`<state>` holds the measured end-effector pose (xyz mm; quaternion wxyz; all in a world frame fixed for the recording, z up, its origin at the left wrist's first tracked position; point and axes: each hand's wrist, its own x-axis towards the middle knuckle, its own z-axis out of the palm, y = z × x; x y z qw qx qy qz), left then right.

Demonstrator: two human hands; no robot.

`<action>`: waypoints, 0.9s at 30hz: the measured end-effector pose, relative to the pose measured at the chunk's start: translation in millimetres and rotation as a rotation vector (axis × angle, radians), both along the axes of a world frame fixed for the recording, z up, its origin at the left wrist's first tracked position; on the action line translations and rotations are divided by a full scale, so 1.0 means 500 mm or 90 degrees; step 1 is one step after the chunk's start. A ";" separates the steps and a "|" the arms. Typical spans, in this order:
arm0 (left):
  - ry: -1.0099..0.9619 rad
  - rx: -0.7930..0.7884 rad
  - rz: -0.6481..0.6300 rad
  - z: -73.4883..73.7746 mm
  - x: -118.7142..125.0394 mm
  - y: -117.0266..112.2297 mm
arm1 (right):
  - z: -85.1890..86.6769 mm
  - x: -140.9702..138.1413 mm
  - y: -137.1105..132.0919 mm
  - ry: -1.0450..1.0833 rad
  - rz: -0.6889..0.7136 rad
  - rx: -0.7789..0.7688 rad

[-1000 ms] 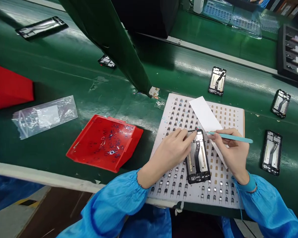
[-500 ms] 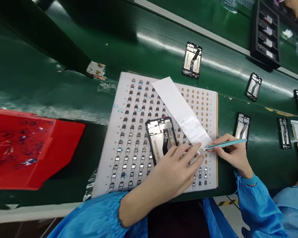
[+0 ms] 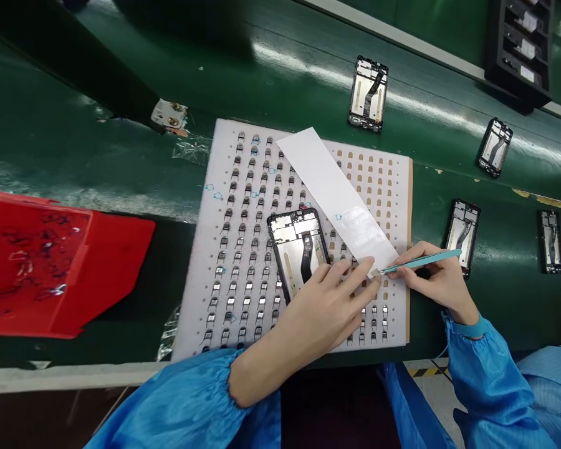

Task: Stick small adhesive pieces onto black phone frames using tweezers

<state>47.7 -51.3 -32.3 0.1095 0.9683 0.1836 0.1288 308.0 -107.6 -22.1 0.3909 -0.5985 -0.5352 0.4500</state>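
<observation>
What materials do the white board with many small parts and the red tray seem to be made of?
The white board looks like soft foam: matte, thick-edged, with rows of punched pockets that hold small metal parts. The red tray seems to be moulded plastic: a smooth, slightly glossy surface with even colour. Neither is certain from the look alone.

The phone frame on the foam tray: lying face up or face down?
Face down: the phone frame lies flat on the foam tray, its inner side with a black flex cable showing.

Bare hands, left (image 3: 325, 308) and right (image 3: 437, 280), no gloves or rings. Shiny bright blue smock sleeves (image 3: 187, 405), loose and wrinkled, gathered with elastic at both wrists. Snug teal band (image 3: 470, 327) around right cuff.
</observation>
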 end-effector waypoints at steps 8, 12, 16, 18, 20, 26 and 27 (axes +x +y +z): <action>-0.026 -0.037 0.000 0.002 0.001 -0.005 | 0.004 -0.001 -0.006 0.063 -0.056 0.010; -0.134 -0.114 0.027 0.017 -0.032 0.014 | 0.046 -0.050 0.010 0.045 -0.119 0.084; -0.225 -0.114 0.180 0.024 -0.101 0.077 | 0.065 -0.141 0.078 0.043 -0.129 0.141; -0.218 -0.075 0.247 0.018 -0.130 0.111 | 0.052 -0.183 0.121 0.065 -0.113 0.147; -0.194 -0.057 0.261 0.006 -0.146 0.138 | 0.027 -0.209 0.160 0.089 -0.099 0.140; -0.151 -0.073 0.212 -0.025 -0.141 0.162 | -0.027 -0.217 0.205 0.103 -0.105 0.072; -0.152 -0.070 0.213 -0.026 -0.139 0.162 | -0.028 -0.216 0.205 0.099 -0.105 0.069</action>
